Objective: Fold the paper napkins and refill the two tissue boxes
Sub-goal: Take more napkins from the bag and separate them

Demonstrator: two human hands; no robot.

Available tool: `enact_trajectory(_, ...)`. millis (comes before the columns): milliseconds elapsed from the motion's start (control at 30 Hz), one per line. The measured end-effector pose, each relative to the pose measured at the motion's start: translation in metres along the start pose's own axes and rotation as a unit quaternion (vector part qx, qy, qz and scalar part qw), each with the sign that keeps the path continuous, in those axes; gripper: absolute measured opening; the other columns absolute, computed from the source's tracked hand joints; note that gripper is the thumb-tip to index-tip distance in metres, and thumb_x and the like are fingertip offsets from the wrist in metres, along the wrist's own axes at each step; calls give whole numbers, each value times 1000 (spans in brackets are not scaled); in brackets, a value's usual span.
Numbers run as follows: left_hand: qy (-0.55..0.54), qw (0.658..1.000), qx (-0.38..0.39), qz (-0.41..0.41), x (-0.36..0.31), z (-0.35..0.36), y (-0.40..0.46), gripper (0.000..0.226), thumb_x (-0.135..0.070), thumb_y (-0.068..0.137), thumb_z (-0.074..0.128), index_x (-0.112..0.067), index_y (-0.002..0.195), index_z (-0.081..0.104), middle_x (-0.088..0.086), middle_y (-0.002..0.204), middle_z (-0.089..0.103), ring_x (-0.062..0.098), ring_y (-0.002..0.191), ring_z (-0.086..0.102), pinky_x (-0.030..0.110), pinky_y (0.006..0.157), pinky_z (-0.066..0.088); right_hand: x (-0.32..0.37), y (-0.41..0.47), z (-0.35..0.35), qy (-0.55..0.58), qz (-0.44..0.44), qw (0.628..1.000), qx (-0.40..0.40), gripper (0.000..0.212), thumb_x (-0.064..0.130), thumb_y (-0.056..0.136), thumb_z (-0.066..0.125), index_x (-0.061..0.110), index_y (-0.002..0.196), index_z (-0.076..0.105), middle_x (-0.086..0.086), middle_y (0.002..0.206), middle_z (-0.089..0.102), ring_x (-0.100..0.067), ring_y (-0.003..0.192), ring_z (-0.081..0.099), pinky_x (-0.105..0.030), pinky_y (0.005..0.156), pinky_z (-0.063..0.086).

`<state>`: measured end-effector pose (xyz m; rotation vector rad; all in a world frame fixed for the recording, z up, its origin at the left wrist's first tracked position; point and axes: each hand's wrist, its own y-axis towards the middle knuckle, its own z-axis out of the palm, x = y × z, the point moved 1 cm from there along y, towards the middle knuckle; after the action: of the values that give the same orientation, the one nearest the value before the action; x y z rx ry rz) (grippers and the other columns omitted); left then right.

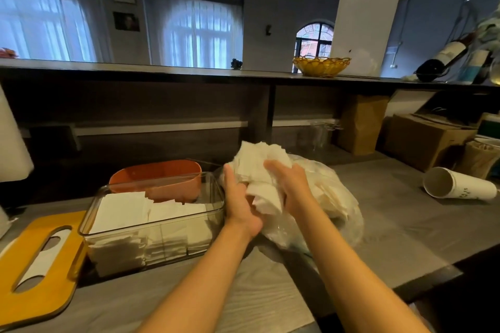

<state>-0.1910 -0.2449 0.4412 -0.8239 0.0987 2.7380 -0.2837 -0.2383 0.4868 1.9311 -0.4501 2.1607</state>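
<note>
A thick bundle of white paper napkins [263, 170] is held between both hands above a clear plastic bag [332, 203] that holds more napkins. My left hand [239, 203] grips the bundle from the left side and below. My right hand [290, 184] grips it from the right, fingers wrapped over the top. Left of the hands stands a clear tissue box [216, 197], open, with folded napkins stacked inside. Behind it is an orange tissue box [159, 173], open; its inside is mostly hidden.
A yellow wooden lid [32, 265] with a slot lies at the left front of the grey counter [392, 238]. A stack of paper cups [457, 184] lies on its side at the right. Cardboard boxes [422, 138] and a paper bag [361, 124] stand behind. A yellow basket [320, 66] sits on the upper shelf.
</note>
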Motion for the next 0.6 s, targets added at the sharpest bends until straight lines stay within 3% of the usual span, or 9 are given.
enact_trajectory(67,30,999,-18,-24,4,-5,-1,64,-61,82,56,-20,130,63,14,117,73,35,113,65,50,98,50,-23,10,3,-42,-62,997,0,22,27,90,70,15,108,62,-11,107,71,-22,90,69,-37,76,58)
enact_trajectory(167,78,996,-38,-30,7,-15,8,41,-44,91,60,-20,124,67,12,110,76,32,105,69,49,91,55,-38,15,9,-119,-133,984,2,28,38,95,63,19,115,64,1,107,70,-17,98,67,-35,87,54)
enact_trajectory(300,95,994,-52,-13,12,-26,24,53,-37,81,73,-25,132,64,9,121,72,32,112,68,56,99,53,-48,22,14,-214,-230,949,-15,37,44,105,34,21,116,60,0,113,62,-17,106,56,-35,93,44)
enact_trajectory(400,105,992,-76,-3,14,-30,30,38,-28,89,71,-25,127,66,6,116,74,31,109,69,54,95,55,-53,31,13,-302,-221,926,-48,40,39,107,29,14,113,60,-8,121,58,-20,109,51,-27,90,33)
enact_trajectory(467,92,991,-93,-5,15,-33,32,40,-26,89,73,-23,127,66,6,114,75,31,107,70,55,94,55,-45,35,15,-342,-180,922,-23,41,37,107,33,6,110,60,-13,115,60,-27,104,53,-25,83,30)
enact_trajectory(533,91,990,-107,-11,16,-34,33,41,-28,88,75,-22,127,66,8,111,76,33,103,72,58,91,56,-33,35,16,-338,-126,933,-14,36,40,105,41,10,112,59,-2,107,57,-22,96,51,-29,87,36)
enact_trajectory(600,93,989,-117,-9,17,-36,36,41,-29,89,74,-23,128,66,8,110,76,34,100,72,57,87,58,-31,40,11,-305,-143,941,-19,36,41,101,51,16,125,60,4,111,56,-13,98,50,-35,99,46)
